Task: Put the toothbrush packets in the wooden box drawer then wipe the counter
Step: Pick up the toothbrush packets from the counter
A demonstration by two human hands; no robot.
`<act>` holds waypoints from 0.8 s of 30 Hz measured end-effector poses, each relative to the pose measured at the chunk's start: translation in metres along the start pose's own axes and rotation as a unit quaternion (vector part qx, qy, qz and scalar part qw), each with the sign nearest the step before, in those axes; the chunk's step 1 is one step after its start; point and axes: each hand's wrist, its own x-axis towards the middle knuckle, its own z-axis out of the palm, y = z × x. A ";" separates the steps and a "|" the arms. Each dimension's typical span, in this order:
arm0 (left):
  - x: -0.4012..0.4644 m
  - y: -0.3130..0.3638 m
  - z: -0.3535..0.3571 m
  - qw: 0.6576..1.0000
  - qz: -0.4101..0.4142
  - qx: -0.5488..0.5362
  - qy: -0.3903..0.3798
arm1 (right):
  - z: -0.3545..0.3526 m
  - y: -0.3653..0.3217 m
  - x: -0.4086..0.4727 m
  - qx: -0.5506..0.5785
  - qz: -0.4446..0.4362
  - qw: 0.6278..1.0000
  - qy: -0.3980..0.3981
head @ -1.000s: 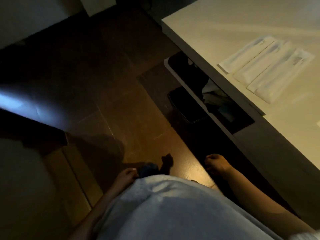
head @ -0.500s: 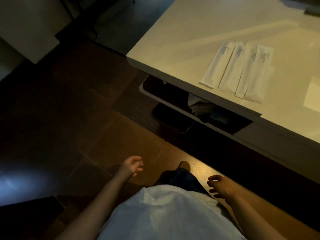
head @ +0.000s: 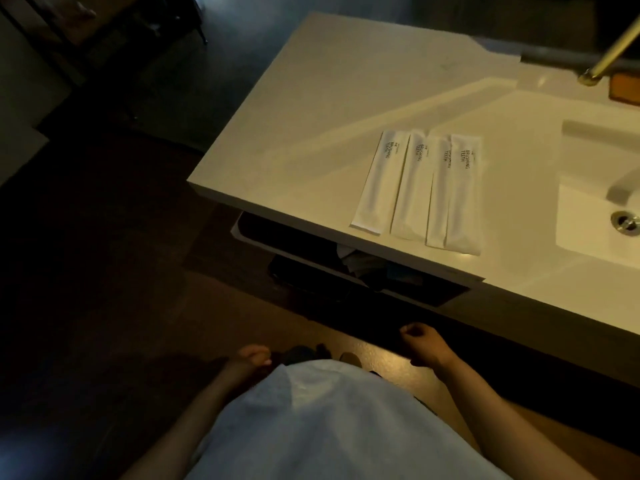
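Several white toothbrush packets printed "BRUSHING TEETH" lie side by side on the pale counter, close to its front edge. The two rightmost packets overlap. My left hand hangs low by my waist with the fingers curled and nothing in it. My right hand is held in a loose fist below the counter's front edge, also holding nothing. Both hands are well below and apart from the packets. No wooden box is visible apart from an orange-brown corner at the far right.
A white sink basin with a drain is set into the counter on the right, under a brass tap. A dark open shelf with folded cloth lies beneath the counter. Dim brown floor stretches left.
The view has swung right and closer to the counter, bringing the sink into sight. My right hand has risen toward the counter's edge; my left hand stays by my waist.
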 end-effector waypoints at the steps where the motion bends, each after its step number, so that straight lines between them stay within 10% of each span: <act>1: 0.004 0.008 0.000 1.000 0.007 -0.002 -0.011 | -0.001 -0.005 -0.001 0.011 -0.003 1.000 0.003; 8: -0.004 0.108 -0.016 0.971 0.213 0.095 -0.056 | -0.011 -0.050 -0.046 0.083 -0.043 0.995 0.035; 15: -0.064 0.229 -0.016 0.841 0.499 0.209 0.011 | -0.046 -0.120 -0.120 -0.039 -0.189 0.976 0.104; 20: -0.052 0.286 0.009 0.798 0.538 0.258 0.088 | -0.071 -0.155 -0.087 -0.188 -0.258 0.884 0.342; 24: -0.038 0.310 0.040 0.788 0.456 0.395 0.121 | -0.087 -0.166 -0.043 -0.316 -0.174 0.856 0.370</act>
